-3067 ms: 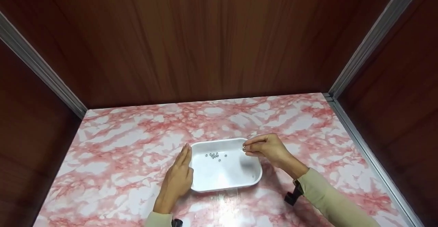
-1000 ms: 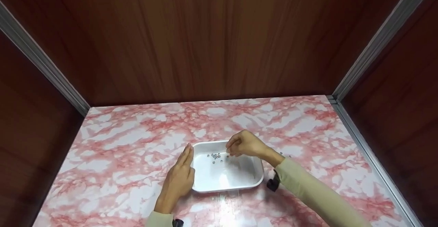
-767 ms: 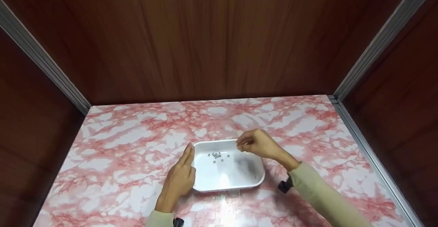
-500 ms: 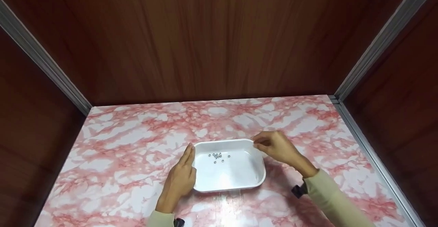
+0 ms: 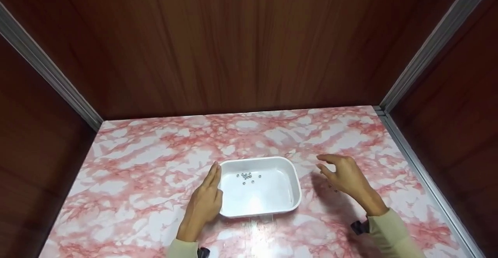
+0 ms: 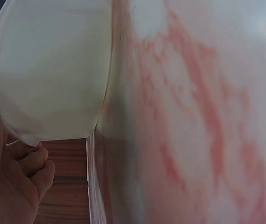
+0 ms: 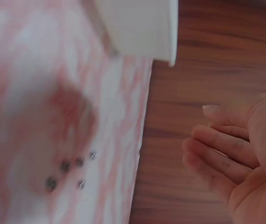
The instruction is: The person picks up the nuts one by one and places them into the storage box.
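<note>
A white rectangular tray (image 5: 258, 201) sits on the table in the head view, with several small metal nuts (image 5: 246, 176) scattered toward the back of its floor. My left hand (image 5: 202, 201) holds the tray's left side, thumb at the rim; the left wrist view has some of its fingers (image 6: 28, 163) bent against the tray's end. To the right of the tray, my right hand (image 5: 346, 176) is raised over the table, thumb and index finger apart with nothing between them. Beneath it lie several more loose nuts (image 7: 65, 166), mostly hidden by the hand in the head view.
The table (image 5: 148, 172) has a red-and-white marbled top. Dark wood panels (image 5: 249, 48) enclose its back and sides, with metal frame posts at the corners.
My right hand, pinching a small nut over the tray earlier, has moved right, past the rim, and its fingers have parted. One more nut lies in the tray. The left hand stays put.
</note>
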Demonstrator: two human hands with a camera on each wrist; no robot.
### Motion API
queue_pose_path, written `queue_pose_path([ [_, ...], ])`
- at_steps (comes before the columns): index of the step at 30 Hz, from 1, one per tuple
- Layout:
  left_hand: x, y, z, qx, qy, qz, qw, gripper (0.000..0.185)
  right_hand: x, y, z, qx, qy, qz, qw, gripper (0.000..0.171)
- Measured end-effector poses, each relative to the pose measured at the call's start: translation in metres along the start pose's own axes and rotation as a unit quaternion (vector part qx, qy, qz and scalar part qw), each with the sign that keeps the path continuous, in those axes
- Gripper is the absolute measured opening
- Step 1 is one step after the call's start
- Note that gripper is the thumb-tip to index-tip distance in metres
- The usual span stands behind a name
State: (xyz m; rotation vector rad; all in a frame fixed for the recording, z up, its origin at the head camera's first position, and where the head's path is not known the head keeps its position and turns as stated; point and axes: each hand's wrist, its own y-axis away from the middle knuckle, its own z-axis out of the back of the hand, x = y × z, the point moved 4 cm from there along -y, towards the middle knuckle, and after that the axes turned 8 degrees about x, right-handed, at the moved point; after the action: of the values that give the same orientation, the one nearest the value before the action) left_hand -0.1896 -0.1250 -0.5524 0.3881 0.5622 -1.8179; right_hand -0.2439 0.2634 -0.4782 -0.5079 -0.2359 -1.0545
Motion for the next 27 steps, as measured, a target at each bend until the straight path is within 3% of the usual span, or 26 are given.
queue_pose_path([
  [5,0.000,0.000,-0.001,0.001,0.017,-0.007,0.9998,0.058,-0.012,0.021,0.002,-0.025,0.050,0.042,0.998,0.031],
  [10,0.001,0.000,0.000,0.009,0.010,0.007,0.9999,0.058,-0.024,0.039,0.004,-0.038,0.072,0.059,0.995,0.037],
  [15,0.002,0.001,0.001,0.017,0.001,0.016,0.9997,0.059,-0.030,0.052,-0.001,-0.048,0.084,0.094,0.991,0.032],
  [18,0.002,0.001,0.002,0.015,-0.003,0.019,0.9997,0.059,-0.032,0.060,-0.006,-0.035,0.077,0.104,0.991,0.023],
  [22,0.002,0.001,0.002,0.015,-0.004,0.020,0.9997,0.059,-0.035,0.071,-0.015,0.001,0.085,0.084,0.993,0.017],
  [27,0.000,0.000,0.000,0.014,-0.005,0.015,0.9998,0.059,-0.039,0.082,-0.023,0.013,0.142,0.117,0.983,0.026],
])
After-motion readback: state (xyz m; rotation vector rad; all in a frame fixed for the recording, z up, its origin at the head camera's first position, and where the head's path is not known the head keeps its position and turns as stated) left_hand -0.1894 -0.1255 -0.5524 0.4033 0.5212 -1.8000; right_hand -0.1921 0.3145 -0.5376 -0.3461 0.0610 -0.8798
